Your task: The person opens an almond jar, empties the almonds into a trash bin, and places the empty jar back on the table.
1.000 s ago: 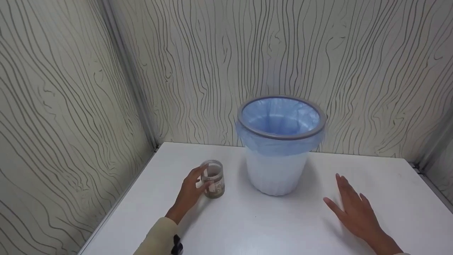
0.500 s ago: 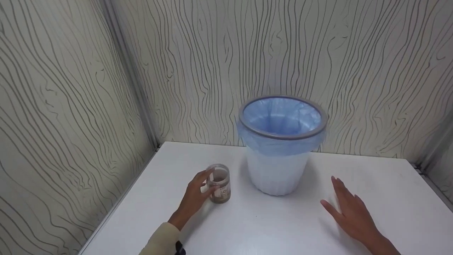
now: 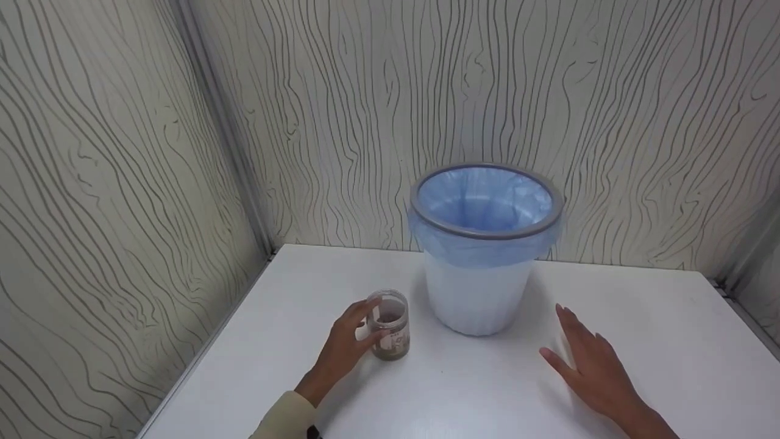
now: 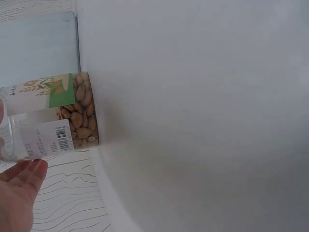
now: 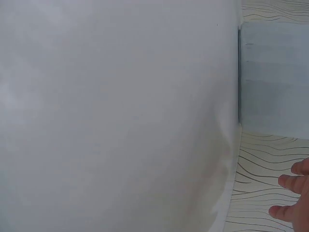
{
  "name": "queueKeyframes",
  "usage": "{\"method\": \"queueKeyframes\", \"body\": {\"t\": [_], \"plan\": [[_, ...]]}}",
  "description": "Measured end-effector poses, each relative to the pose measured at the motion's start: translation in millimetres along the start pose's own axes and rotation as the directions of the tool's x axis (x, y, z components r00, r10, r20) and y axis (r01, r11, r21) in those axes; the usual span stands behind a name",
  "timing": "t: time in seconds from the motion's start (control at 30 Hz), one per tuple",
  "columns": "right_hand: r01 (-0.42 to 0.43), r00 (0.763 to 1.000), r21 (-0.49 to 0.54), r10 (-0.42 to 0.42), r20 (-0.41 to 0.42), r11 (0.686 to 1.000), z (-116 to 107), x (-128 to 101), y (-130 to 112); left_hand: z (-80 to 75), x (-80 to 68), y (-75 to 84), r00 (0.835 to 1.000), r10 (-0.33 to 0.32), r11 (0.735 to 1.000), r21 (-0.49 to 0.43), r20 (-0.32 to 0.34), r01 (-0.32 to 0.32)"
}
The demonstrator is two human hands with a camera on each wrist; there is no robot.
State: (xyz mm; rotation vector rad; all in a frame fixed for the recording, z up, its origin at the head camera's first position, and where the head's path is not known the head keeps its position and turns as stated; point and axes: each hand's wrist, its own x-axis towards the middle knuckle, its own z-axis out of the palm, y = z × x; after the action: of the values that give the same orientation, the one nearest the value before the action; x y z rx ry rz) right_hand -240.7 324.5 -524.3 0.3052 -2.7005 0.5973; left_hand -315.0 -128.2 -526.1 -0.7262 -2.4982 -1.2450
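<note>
A small clear jar with no lid stands upright on the white table, left of the bin. It holds a low layer of brown nuts and carries a label with a barcode. My left hand grips the jar from its left side, fingers and thumb curled round it. My right hand lies flat on the table with fingers straight, to the right of the bin and holding nothing. Its fingertips show in the right wrist view.
A white waste bin with a grey rim and a blue liner bag stands at the back middle of the table. Wood-grain walls close in the table on the left, back and right.
My left hand has slid the jar to the right and a little nearer, closer to the bin. My right hand has shifted slightly left across the table.
</note>
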Motion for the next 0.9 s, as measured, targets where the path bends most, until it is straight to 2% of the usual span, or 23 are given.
{"method": "queueKeyframes", "body": {"t": [0.3, 0.63, 0.9], "plan": [[0.012, 1.0, 0.008, -0.012, 0.015, 1.0, 4.4, 1.2, -9.7, 5.9, -1.8, 9.2, 1.0, 0.022, 1.0, 0.013, 0.019, -0.023], [0.091, 0.996, -0.021, -0.092, -0.015, 0.996, 15.2, 4.8, -19.3, 12.1, -4.2, 13.8, 0.999, 0.037, 0.999, -0.019, 0.032, -0.037], [0.124, 0.992, -0.043, -0.125, -0.034, 0.991, 22.2, 10.7, -24.2, 19.1, -1.7, 17.6, 0.998, 0.055, 0.998, -0.004, 0.028, -0.055]]}}
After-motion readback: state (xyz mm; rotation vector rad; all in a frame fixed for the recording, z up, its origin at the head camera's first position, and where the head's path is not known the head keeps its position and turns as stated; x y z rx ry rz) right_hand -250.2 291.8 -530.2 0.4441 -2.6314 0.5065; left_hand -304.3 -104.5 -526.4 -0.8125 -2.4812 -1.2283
